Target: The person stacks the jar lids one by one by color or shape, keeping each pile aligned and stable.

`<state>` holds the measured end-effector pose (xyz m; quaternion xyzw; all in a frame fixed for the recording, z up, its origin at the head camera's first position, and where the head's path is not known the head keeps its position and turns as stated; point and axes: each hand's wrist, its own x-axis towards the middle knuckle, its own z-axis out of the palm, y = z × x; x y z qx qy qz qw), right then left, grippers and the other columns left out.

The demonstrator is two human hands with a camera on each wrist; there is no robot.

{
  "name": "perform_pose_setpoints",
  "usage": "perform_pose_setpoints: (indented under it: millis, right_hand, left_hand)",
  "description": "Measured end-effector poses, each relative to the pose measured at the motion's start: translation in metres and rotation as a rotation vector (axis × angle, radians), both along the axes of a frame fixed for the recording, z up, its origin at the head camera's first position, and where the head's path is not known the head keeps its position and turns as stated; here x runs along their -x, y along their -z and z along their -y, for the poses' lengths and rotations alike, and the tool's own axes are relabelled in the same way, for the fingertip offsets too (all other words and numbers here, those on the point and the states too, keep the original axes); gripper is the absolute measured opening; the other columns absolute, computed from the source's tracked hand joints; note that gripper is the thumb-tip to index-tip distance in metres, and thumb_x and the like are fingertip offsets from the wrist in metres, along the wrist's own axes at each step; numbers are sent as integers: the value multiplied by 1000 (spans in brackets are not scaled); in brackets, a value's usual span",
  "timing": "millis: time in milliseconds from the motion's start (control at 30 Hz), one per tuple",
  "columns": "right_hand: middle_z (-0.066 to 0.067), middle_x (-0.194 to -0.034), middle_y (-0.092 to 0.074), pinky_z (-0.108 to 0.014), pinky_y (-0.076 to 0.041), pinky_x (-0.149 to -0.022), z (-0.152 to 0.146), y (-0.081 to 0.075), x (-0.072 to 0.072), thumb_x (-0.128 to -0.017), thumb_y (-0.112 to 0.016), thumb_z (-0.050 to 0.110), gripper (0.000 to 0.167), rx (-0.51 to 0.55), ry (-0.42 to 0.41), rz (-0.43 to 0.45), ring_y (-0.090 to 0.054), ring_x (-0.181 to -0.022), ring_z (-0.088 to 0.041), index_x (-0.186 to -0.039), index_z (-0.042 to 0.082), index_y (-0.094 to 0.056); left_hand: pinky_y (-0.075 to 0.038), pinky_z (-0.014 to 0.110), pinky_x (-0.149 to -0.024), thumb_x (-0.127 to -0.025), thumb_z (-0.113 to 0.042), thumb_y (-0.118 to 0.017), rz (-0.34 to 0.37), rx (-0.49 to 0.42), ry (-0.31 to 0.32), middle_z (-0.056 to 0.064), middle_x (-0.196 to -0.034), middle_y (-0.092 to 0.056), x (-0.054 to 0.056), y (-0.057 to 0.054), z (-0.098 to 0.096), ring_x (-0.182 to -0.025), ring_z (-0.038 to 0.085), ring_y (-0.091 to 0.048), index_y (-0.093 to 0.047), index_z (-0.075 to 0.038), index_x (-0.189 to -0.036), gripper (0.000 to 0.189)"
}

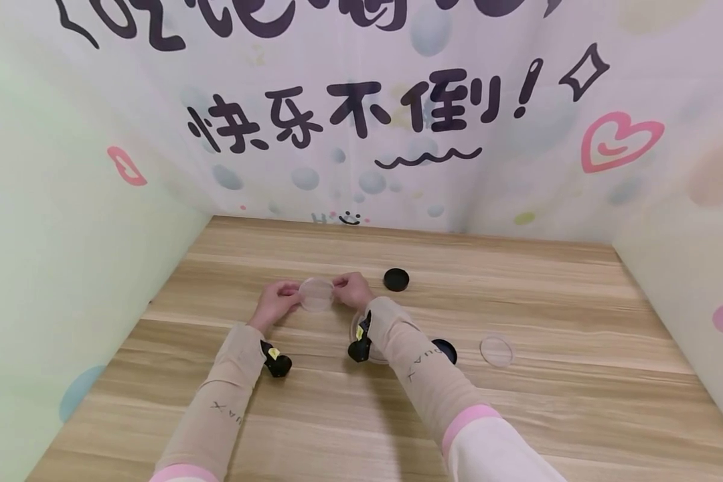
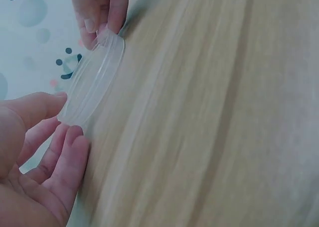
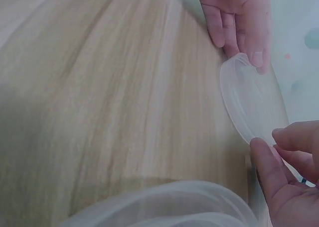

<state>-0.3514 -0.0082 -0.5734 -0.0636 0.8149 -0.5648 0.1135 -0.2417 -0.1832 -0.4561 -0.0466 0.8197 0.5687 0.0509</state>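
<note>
A clear, shallow round plastic lid (image 1: 316,295) is held up between my two hands, just over the wooden table. My left hand (image 1: 275,302) pinches its left edge between thumb and fingers. On the opposite edge, my right hand (image 1: 353,290) grips it with thumb and fingertips. Seen from the left wrist, the lid (image 2: 94,80) is tilted and its raised rim shows. Below my right wrist stands a clear round container (image 3: 169,199), partly hidden by the sleeve in the head view; the right wrist view shows its curved rims.
A black round lid (image 1: 396,280) lies beyond my right hand. Another dark round piece (image 1: 446,351) is partly covered by my right forearm. Farther right, a thin clear disc (image 1: 497,351) lies flat on the table (image 1: 554,415). A printed cloth (image 1: 349,174) hangs behind.
</note>
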Motion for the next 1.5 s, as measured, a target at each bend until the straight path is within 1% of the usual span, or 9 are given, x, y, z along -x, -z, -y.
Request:
perform_pose_setpoints:
  millis: [167,300,500,567,700,933,1033,1367,1500]
  right_hand:
    - [-7,-83,-63,-25,-51,-57,-4,4,9,-79,-64,11,20,-36,29,0,-61,-66,-16,-97,4,-65]
    - [-6,-77,-63,-27,-50,-50,-8,-9,7,-77,-61,7,17,-26,71,10,-61,-59,-16,-93,4,-65]
    - [-4,-77,-63,-26,-49,-55,-18,-45,-4,-75,-64,8,15,-45,65,-2,-60,-61,-16,-90,9,-66]
    - [-4,-72,-62,-22,-47,-52,-22,-45,0,-74,-64,7,12,-42,56,-65,-58,-58,-13,-85,10,-67]
    - [-4,-74,-63,-22,-49,-53,-32,-55,3,-73,-65,8,13,-16,40,-57,-60,-60,-15,-87,9,-67]
    - [-16,-93,-61,-30,-52,-69,-44,-155,-54,-79,-60,-1,21,-65,75,88,-61,-78,-22,-100,-4,-62]
    - [-19,-94,-59,-31,-52,-70,-52,-175,-67,-80,-57,-3,22,-60,56,64,-59,-80,-25,-102,-9,-59]
    - [-16,-91,-59,-28,-52,-67,-82,-187,-61,-80,-56,-2,22,-52,-6,26,-57,-72,-15,-101,-10,-60]
    - [-14,-89,-57,-30,-52,-70,-94,-191,-62,-80,-55,-2,22,-82,-25,28,-57,-75,-19,-101,-9,-59]
  left_hand:
    - [-49,22,-68,-80,-2,-60,-6,6,-57,22,-100,-58,0,-3,-9,-79,16,-55,-55,8,-110,32]
    - [-44,27,-76,-79,-8,-61,-21,73,-93,17,-102,-59,1,-11,-16,-90,22,-54,-58,2,-108,30]
    - [-43,28,-73,-79,-11,-63,-48,122,-102,13,-99,-60,3,-22,-22,-86,22,-53,-60,-1,-106,29]
    - [-42,26,-71,-79,-11,-63,-49,122,-101,13,-98,-60,3,-25,-24,-85,21,-53,-60,-1,-106,29]
    - [-43,24,-70,-78,-9,-62,-76,109,-102,15,-97,-61,5,-28,-32,-85,23,-55,-60,0,-105,29]
    - [-42,22,-67,-76,-9,-63,-99,84,-112,13,-93,-62,9,-32,-49,-83,21,-55,-61,0,-103,29]
    - [-43,20,-63,-75,-9,-65,-86,68,-95,14,-93,-62,11,-34,-55,-80,21,-56,-61,0,-102,29]
    - [-47,23,-64,-74,-7,-66,-93,51,-22,16,-93,-62,11,-47,-75,-81,23,-58,-59,2,-102,30]
    - [-49,26,-64,-75,-6,-66,-88,17,23,16,-92,-62,11,-51,-83,-77,21,-59,-59,2,-102,29]
